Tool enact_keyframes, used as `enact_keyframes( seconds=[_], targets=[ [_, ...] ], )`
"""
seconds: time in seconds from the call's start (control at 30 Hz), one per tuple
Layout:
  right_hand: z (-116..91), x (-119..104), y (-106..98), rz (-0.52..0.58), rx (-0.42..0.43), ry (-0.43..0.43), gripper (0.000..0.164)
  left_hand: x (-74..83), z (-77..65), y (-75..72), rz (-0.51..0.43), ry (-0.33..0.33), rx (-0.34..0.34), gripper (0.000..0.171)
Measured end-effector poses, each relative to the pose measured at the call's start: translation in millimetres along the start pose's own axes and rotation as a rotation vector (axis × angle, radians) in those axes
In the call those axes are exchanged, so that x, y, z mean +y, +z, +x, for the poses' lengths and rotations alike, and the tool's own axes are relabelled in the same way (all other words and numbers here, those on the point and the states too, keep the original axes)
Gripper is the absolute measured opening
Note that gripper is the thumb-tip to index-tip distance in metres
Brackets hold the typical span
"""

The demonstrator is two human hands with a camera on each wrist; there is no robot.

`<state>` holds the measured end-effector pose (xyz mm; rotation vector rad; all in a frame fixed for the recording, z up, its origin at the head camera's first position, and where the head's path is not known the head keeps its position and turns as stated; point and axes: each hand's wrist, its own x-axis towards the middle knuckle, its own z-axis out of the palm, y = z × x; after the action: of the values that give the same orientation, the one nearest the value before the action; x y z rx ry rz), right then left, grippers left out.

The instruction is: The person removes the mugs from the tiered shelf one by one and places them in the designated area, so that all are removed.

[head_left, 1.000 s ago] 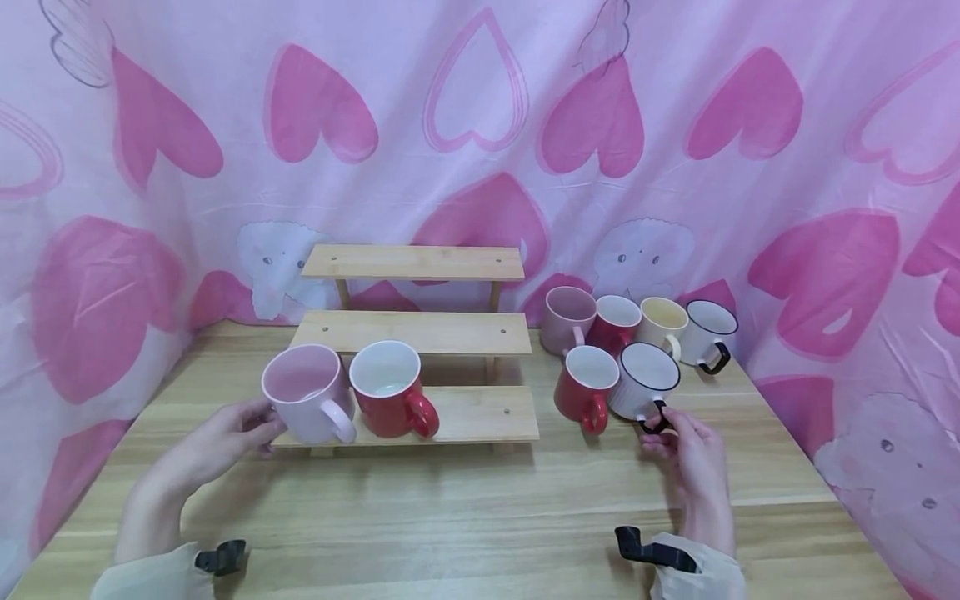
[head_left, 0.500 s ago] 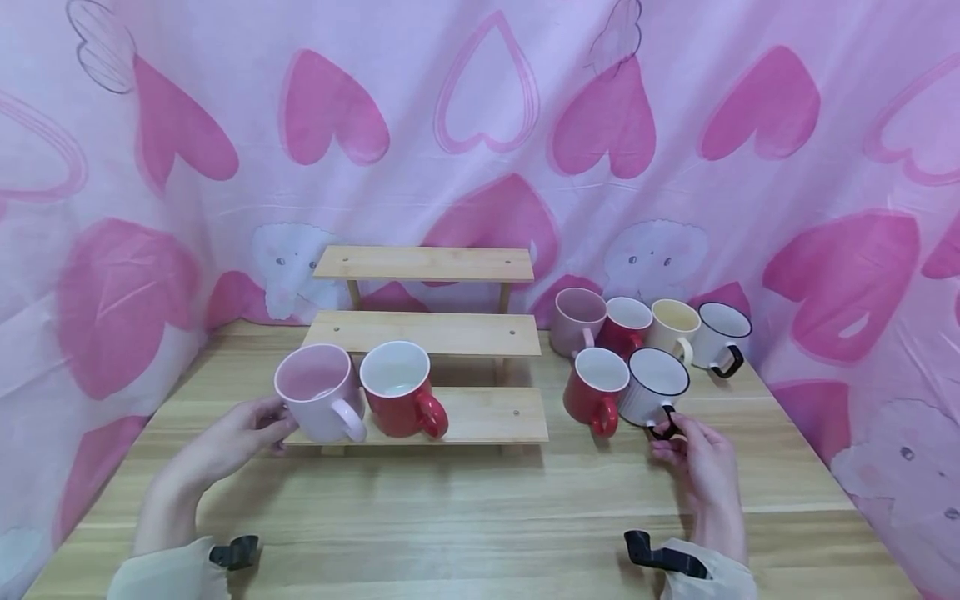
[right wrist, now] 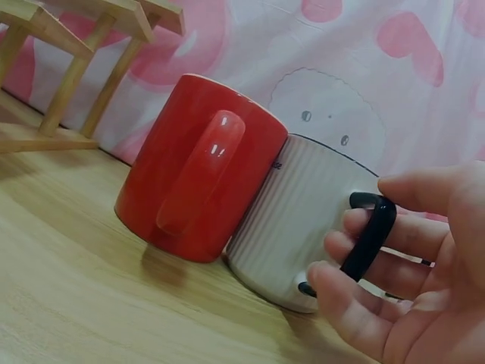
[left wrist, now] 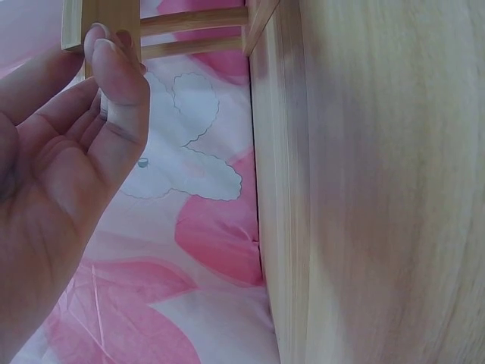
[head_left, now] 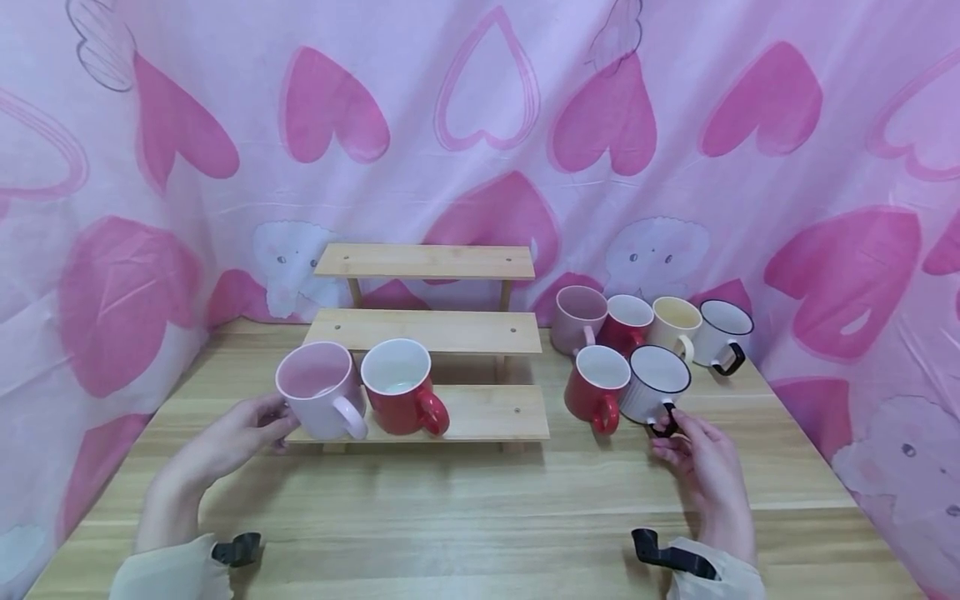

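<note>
My left hand (head_left: 243,432) is at the left end of the lowest tier of a wooden three-step rack (head_left: 480,414). In the left wrist view its thumb and fingers pinch the end of the board (left wrist: 114,11). Right beside those fingertips a pink mug (head_left: 311,396) stands on that tier, handle toward me. A red mug (head_left: 392,404) with a pale inside sits to its right. Over on the right, my right hand (head_left: 705,462) pinches the black handle of a white ribbed mug (right wrist: 295,220) with a dark rim. That mug leans against another red mug (right wrist: 204,167).
Behind the right-hand pair, a mauve mug (head_left: 573,321), a red mug (head_left: 622,333), a cream mug (head_left: 667,323) and a white black-handled mug (head_left: 716,333) form a row on the wooden table (head_left: 450,517). A pink heart-print curtain (head_left: 480,108) hangs around the back and sides.
The head view has turned slightly left, so everything sits a little further right in it. Both hands keep their holds, and the mugs stay in their places.
</note>
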<state>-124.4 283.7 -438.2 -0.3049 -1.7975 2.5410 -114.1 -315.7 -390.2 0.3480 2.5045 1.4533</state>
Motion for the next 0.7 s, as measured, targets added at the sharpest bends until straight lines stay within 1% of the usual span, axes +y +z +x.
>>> enact_keyframes(
  seconds=[0.1, 0.2, 0.37, 0.47, 0.6, 0.7],
  targets=[
    [0, -3, 2, -0.088, 0.003, 0.006, 0.021, 0.0, -0.5, -0.2, -0.001, -0.002, -0.002, 0.045],
    [1, -7, 4, -0.245, 0.014, 0.011, 0.024, 0.4, -1.4, -0.1, -0.002, -0.002, 0.003, 0.045],
    [-1, -15, 5, -0.568, 0.035, 0.035, 0.049, 0.7, -2.2, 0.6, -0.001, -0.003, 0.007, 0.042],
    [-6, -22, 6, -0.734, 0.039, 0.029, 0.056, 0.8, -2.1, 0.5, -0.001, -0.001, 0.005, 0.042],
    [-14, -34, 11, -0.878, 0.083, -0.035, 0.054, 0.8, -1.9, -0.2, 0.003, 0.0, 0.01, 0.043],
    [-19, -45, 16, -0.925, 0.128, -0.064, 0.056, 0.8, -1.8, -0.4, 0.003, -0.002, 0.011, 0.043]
  ],
)
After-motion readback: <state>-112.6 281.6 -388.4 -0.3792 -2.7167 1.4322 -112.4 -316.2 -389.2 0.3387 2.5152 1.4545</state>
